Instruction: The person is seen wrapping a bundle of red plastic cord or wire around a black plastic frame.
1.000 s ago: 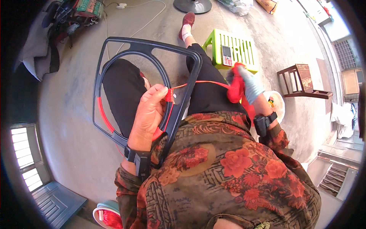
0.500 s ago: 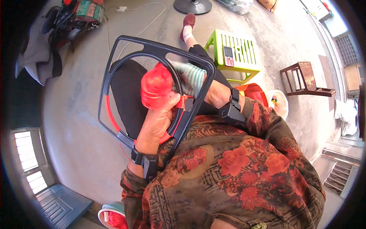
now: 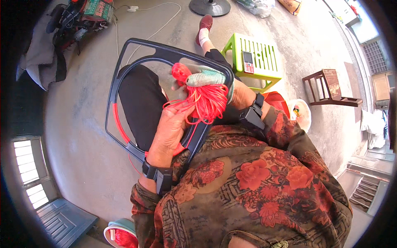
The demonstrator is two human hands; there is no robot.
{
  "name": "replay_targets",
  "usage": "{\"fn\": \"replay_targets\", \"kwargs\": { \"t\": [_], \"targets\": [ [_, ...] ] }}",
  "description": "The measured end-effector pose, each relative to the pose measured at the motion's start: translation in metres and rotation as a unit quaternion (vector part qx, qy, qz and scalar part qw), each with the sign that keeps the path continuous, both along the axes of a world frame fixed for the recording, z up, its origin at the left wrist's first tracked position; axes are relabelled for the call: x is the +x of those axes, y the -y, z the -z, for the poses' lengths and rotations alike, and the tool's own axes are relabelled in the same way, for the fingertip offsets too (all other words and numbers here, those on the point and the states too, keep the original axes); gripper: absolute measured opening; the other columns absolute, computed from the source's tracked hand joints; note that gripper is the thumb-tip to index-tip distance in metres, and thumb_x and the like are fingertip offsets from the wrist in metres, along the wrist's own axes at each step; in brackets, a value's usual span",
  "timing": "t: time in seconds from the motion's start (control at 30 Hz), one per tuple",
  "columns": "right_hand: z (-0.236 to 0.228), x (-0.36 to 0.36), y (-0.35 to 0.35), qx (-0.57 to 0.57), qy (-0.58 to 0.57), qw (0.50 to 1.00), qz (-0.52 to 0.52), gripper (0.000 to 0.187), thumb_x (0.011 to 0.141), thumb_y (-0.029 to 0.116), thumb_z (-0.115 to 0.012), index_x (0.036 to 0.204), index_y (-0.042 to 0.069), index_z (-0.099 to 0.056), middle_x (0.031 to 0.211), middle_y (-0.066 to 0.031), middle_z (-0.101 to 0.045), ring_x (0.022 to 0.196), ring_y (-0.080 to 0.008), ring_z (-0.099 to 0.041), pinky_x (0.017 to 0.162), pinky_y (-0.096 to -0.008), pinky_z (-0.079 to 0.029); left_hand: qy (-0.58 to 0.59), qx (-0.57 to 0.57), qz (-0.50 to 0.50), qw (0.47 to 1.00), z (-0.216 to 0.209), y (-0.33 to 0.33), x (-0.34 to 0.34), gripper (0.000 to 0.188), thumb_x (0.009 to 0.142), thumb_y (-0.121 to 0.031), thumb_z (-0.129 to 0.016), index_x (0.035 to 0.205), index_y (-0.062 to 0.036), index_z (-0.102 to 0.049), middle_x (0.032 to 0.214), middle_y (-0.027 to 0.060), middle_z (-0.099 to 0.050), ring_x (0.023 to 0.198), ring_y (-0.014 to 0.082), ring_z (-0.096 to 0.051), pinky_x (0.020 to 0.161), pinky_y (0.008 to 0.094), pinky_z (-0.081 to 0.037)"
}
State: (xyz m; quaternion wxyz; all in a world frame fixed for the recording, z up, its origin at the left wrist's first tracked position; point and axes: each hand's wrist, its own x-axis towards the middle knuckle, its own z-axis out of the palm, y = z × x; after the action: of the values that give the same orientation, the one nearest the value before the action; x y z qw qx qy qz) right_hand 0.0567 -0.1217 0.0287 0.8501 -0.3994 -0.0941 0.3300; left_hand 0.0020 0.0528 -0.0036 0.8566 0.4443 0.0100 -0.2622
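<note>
A black plastic frame [image 3: 112, 89] with a round inner ring lies across my lap. Red cord wraps parts of that ring, one stretch [image 3: 120, 124] showing at its left. My right hand [image 3: 211, 76], in a striped grey-green glove, grips a bundle of red cord [image 3: 206, 101] over the frame's right side. Loose loops fan out below the glove, and the bundle's tight end pokes out at its left. My bare left hand [image 3: 167, 130] is closed at the bundle's lower left, fingertips pinching cord; its palm side is hidden.
A green plastic stool [image 3: 258, 56] bears a phone [image 3: 248, 62]. Right of it stands a small wooden chair [image 3: 328, 87]. Beside my right arm are an orange-red container [image 3: 277, 101] and a white bucket [image 3: 304, 113]. Another bucket [image 3: 111, 235] with red cord is at the lower left.
The bundle has shifted right, from over my left hand to under my gloved right hand, and its loops now spread out. My right hand has come over the ring into view; my left stays nearly in place.
</note>
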Motion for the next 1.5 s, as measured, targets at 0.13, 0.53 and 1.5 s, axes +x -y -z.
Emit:
{"fn": "replay_targets", "kwargs": {
  "t": [0.13,0.53,1.5],
  "targets": [
    [0.025,0.001,0.013,-0.058,0.062,0.987,0.138,0.037,0.08,0.015,-0.069,0.111,0.001,-0.055,0.096,-0.0086,-0.062,0.082,-0.0176,-0.063,0.078,-0.0298,-0.052,-0.013,-0.018,0.001,1.0,0.008,-0.002,0.001,0.019,0.088,-0.005,-0.056,0.104,0.0028,-0.061,0.097,0.0072,-0.066,0.085,0.0124,-0.063,0.079,0.0253,-0.051],
    [0.075,-0.039,0.114,0.238,-0.124,0.933,0.241,0.047,0.083,0.032,-0.064,0.111,-0.003,-0.051,0.086,-0.0102,-0.057,0.081,-0.026,-0.059,0.086,-0.046,-0.048,-0.034,0.061,-0.009,0.998,0.002,-0.019,0.002,0.016,0.09,-0.016,-0.057,0.093,-0.0004,-0.061,0.082,0.0034,-0.063,0.072,0.0095,-0.057,0.071,0.0227,-0.047],
    [0.049,0.013,-0.005,-0.24,0.081,0.917,0.308,0.021,0.086,0.025,-0.062,0.093,0.005,-0.06,0.085,-0.0041,-0.062,0.073,-0.0124,-0.058,0.068,-0.0245,-0.048,-0.07,-0.005,0.049,0.996,0.004,0.001,-0.001,0.011,0.087,-0.012,-0.06,0.089,-0.0005,-0.06,0.088,0.0088,-0.064,0.073,0.0124,-0.058,0.07,0.0257,-0.048]
  ]
}}
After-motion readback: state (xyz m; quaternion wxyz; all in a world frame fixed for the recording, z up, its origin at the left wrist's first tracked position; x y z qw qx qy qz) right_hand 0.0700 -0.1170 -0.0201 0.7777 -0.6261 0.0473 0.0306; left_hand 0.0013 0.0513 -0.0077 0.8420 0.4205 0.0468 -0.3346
